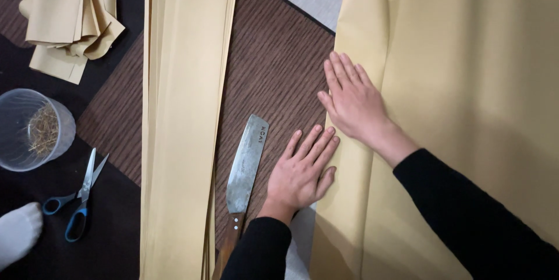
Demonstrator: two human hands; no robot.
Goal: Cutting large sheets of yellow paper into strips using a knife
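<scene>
While fingers [343, 70] lie flat and spread, gripping nothing, right hand [352, 102] pressing fold of tan paper sheet [466, 82], left hand [300, 172] at fold's edge, cleaver [246, 163] just left: creasing step; probably firmer pressing next.

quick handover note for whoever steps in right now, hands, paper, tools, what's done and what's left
Left hand: flat, palm down, fingertips on the folded edge of the large tan paper sheet.
Right hand: flat on the same fold, further up.
Cleaver: lying untouched on the brown mat, just left of the left hand.
Done: sheet folded over at its left edge; a stack of long cut strips lies to the left.
Left: the fold is uncut.
Scissors and a clear tub sit far left.
</scene>
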